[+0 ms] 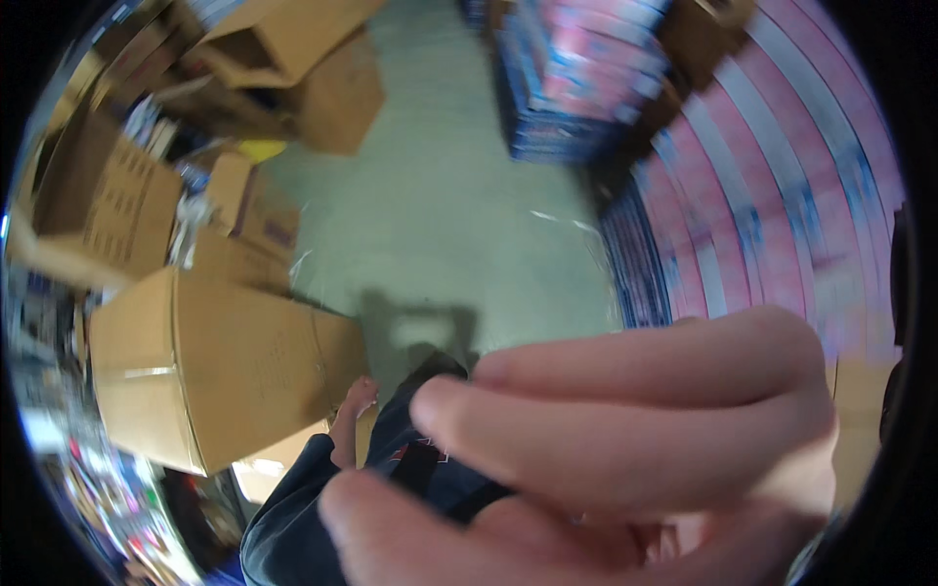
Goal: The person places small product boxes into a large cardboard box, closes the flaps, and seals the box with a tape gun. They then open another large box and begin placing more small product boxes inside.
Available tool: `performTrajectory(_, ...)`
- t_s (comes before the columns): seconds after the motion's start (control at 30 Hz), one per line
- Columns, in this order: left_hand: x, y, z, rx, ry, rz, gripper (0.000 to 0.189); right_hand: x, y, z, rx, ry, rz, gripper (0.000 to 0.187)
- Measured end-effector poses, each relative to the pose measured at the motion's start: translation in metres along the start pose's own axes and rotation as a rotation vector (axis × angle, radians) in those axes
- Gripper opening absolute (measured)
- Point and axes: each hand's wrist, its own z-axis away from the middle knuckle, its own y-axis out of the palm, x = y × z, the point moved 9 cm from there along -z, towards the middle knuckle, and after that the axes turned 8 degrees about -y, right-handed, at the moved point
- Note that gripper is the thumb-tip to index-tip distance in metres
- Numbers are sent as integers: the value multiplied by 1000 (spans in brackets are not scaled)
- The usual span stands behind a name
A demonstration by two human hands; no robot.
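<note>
My right hand point(645, 432) looms large and blurred close to the camera, covering the lower right. Its bent fingers point left, with the thumb apart below them and nothing visible between. My left hand point(360, 397) hangs low beside my body, next to the end of a large closed cardboard carton point(249, 366). Whether the left fingers touch the carton or are closed is too small to tell. Behind my right hand, my dark shirt point(293, 527) with a dark strap point(416, 469) is partly hidden.
Open cardboard boxes point(124, 198) crowd the left, another open box point(293, 44) standing farther ahead. On the right rise stacked pink-and-white packages point(762, 198) and a blue-and-pink stack point(571, 88). Greenish floor point(447, 190) runs between them, with clear plastic scraps point(560, 218).
</note>
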Motion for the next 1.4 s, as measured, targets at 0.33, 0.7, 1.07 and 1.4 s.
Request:
performTrajectory(0.33,7,46,-68,-50,-202,329,36,-419,116,4,427,172,136,13)
performTrajectory(0.7,-159,-180,-61,-874,-101,1380,25,-880,373,132,1194,-254,404,38)
performTrajectory(1.07,-485,206,-197,-602,-856,2534,24,-1231,502,109,1600,-472,1029,19)
performTrajectory(1.4,-764,132,-247,-730,-1225,1996,34,-1255,534,214,2296,-851,946,62)
